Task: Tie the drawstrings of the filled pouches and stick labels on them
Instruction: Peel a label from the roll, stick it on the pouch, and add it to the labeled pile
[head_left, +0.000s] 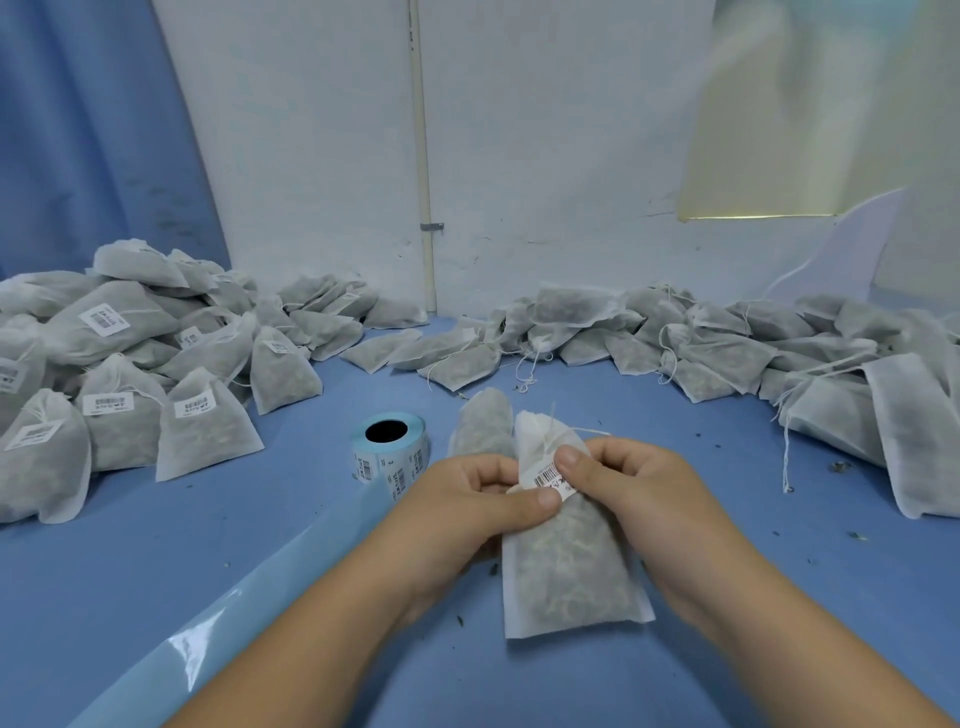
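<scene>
blue table (727, 499), white wall (545, 156) w/ pipe (422, 130)

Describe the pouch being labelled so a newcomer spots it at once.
On the blue table, find the label roll. Right of it, the left hand and right hand grip one pouch. It alone is held, a label under both thumbs.

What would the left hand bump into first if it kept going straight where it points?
The left hand points right, at the pouch it holds, so the pouch and its label come first; the right hand probably next.
</scene>
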